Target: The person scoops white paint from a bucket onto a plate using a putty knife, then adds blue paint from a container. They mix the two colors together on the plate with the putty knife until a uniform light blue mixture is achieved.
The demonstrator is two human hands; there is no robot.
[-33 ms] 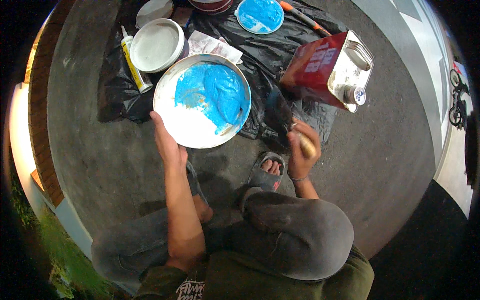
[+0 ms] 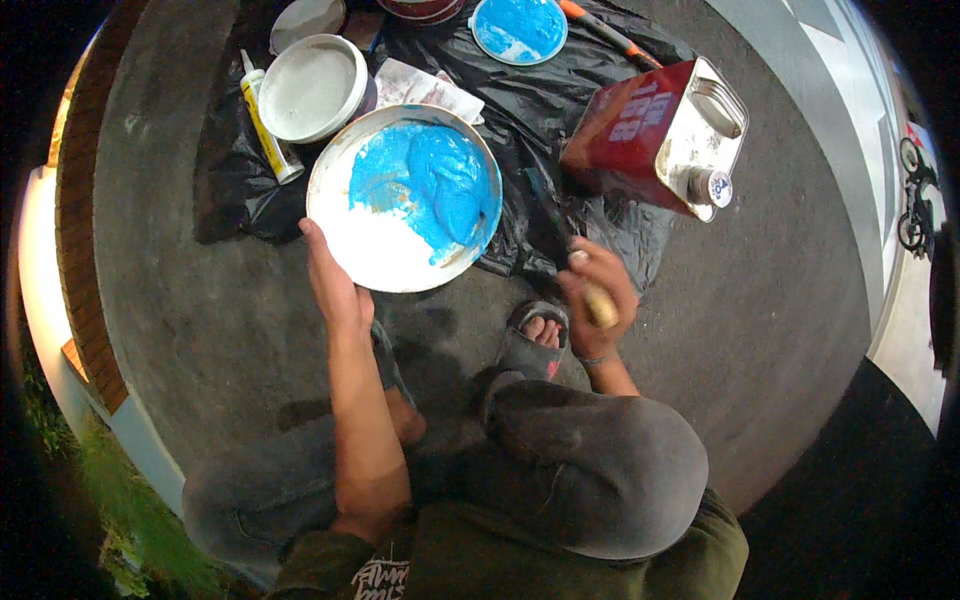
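Observation:
A wide round white pan (image 2: 372, 250) with bright blue paint (image 2: 440, 185) spread over its far half stands on a black plastic sheet (image 2: 570, 85). My left hand (image 2: 335, 285) rests flat against the pan's near left rim. My right hand (image 2: 598, 290) is closed on a paintbrush with a pale wooden handle (image 2: 600, 305); its dark head (image 2: 548, 215) points away over the sheet, just right of the pan and outside it.
A red rectangular metal can (image 2: 640, 130) lies on its side at the right. A white bucket (image 2: 312, 88), a white tube (image 2: 268, 125), a crumpled rag (image 2: 425, 90), a blue-coated lid (image 2: 520, 28) and an orange-handled tool (image 2: 610, 30) lie beyond. My sandalled foot (image 2: 540, 335) is near.

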